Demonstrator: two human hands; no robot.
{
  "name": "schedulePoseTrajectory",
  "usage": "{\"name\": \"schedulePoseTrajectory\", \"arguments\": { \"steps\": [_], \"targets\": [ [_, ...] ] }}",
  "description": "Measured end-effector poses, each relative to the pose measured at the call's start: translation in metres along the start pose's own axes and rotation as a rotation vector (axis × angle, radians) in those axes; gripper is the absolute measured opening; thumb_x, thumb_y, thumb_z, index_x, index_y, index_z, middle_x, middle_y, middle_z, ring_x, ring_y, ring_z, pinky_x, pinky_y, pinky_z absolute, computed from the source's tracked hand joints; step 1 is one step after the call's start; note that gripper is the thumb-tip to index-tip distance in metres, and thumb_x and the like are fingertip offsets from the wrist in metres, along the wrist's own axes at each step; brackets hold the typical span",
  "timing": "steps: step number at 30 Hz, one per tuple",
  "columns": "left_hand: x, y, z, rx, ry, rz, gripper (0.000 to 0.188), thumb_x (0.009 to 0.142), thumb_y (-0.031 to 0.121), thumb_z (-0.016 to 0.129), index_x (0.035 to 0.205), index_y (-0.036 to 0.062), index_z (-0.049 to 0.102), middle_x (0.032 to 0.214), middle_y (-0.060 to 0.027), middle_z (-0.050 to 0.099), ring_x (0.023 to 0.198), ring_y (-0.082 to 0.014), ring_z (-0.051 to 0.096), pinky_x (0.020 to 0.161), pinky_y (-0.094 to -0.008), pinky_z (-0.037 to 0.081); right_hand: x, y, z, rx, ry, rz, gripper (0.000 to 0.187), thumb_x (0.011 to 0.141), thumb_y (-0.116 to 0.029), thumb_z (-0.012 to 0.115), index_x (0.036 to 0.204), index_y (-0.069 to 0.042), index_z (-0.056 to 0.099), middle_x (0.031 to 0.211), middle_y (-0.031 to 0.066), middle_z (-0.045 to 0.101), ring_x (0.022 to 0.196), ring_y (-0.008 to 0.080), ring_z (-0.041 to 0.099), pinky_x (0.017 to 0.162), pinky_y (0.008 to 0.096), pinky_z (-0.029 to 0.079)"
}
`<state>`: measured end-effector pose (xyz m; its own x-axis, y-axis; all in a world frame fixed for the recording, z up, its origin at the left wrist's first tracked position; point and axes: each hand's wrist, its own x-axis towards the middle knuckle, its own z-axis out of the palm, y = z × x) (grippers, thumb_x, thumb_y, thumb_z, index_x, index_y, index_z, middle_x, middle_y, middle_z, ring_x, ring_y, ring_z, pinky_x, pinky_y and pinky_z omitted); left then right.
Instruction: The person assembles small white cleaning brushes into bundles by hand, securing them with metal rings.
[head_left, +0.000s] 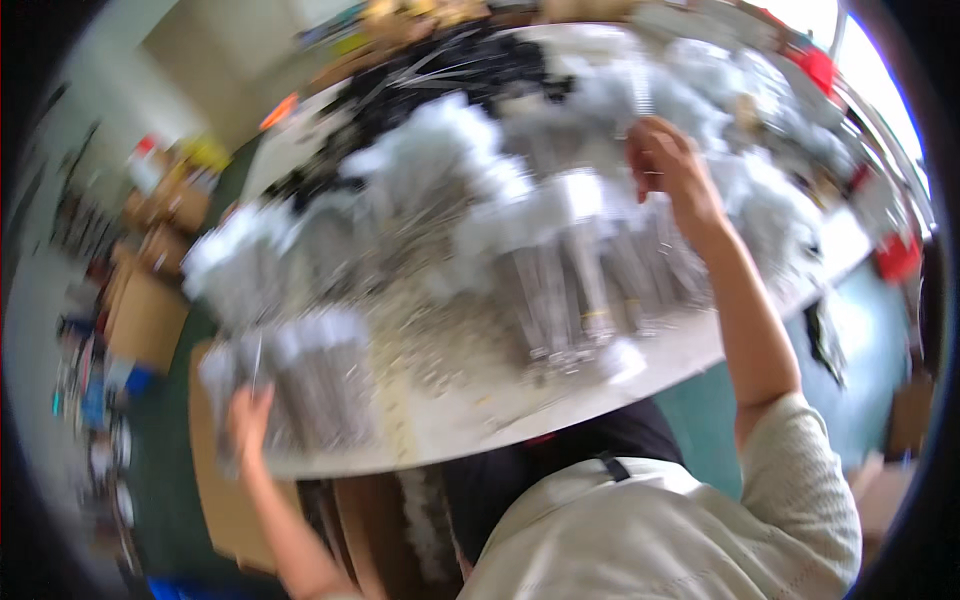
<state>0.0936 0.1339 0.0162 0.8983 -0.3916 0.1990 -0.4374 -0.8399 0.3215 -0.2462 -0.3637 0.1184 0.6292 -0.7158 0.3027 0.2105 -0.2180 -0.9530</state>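
Observation:
Motion blur softens the whole picture. My left hand (pixel 248 420) is at the table's near left edge, fingers pinched on a thin pale stick (pixel 258 358) that points up. Beside it stand bundles of thin stems with white tops (pixel 325 370). My right hand (pixel 672 165) is raised over the right part of the table, fingers curled together. A pale ribbed streak shows just above its fingertips; whether the hand holds it is too smeared to tell. Below that hand lie more bundles of thin stems with fluffy white heads (pixel 560 240).
The white table (pixel 470 415) has a curved front edge close to my body. Small loose bits (pixel 440 335) litter its middle. A black heap (pixel 440 70) and more white fluffy bundles (pixel 430 150) lie farther back. Cardboard boxes (pixel 145 310) stand on the floor at left.

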Motion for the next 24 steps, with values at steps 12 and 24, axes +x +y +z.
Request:
{"name": "schedulePoseTrajectory", "arguments": {
  "steps": [12,24],
  "targets": [
    [0.005,0.002,0.019,-0.135,-0.183,-0.372,0.013,0.076,0.003,0.058,0.065,-0.0031,0.054,0.055,-0.0057,0.051,0.050,-0.0159,0.045,0.051,-0.0318,0.038,-0.039,0.049,-0.066,-0.985,-0.042,0.109,0.019,0.071,-0.028,0.066,0.079,-0.011,0.068,0.074,0.0092,0.066,0.069,0.0266,0.063,0.066,0.0360,0.050],
    [-0.029,0.012,-0.064,-0.415,-0.362,-0.233,0.023,0.087,0.012,0.054,0.108,0.0085,0.059,0.070,-0.0020,0.053,0.045,-0.0077,0.036,0.041,-0.0231,0.028,-0.027,0.063,-0.080,-0.652,0.034,0.145,0.017,0.066,-0.020,0.070,0.074,-0.005,0.068,0.066,0.0069,0.064,0.060,0.0139,0.059,0.055,0.0284,0.046]
  ]
}}
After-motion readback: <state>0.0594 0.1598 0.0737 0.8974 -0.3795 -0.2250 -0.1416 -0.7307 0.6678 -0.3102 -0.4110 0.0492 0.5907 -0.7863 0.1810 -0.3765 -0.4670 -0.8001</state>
